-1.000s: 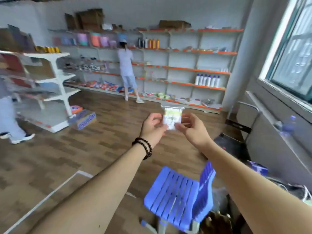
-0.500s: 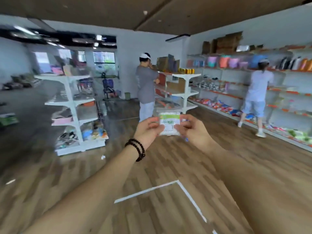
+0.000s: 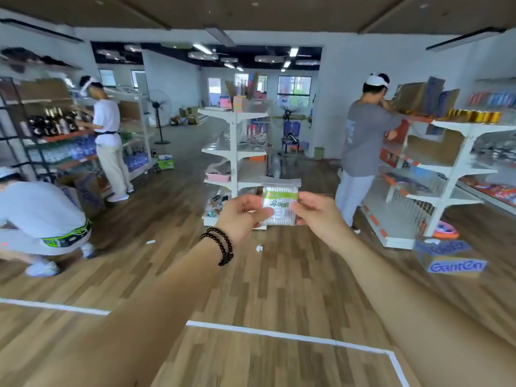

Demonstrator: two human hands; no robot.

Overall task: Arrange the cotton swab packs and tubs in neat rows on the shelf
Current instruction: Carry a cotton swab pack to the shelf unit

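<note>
A person holds a clear cotton swab pack out at arm's length in a shop with wood-plank flooring, the left hand pinching its left edge and the right hand pinching its right edge, thumbs on the face toward the camera and fingers curled behind. The pack stands upright in the air between the two hands, its green-and-white label facing the camera (the print is too small to read), white swab tips showing above and below the label. A double strand of dark beads circles the left wrist. Straight beyond the pack stands a white freestanding shelf unit with assorted goods on its tiers. To the right, a person in a grey shirt reaches into a second white shelf unit; a blue-and-white cardboard box printed "Ganten" lies on the floor by its base. At left, a person in a white shirt stands at a dark rack of bottles, and another crouches near the frame's edge. White tape lines cross the floor in the foreground
</note>
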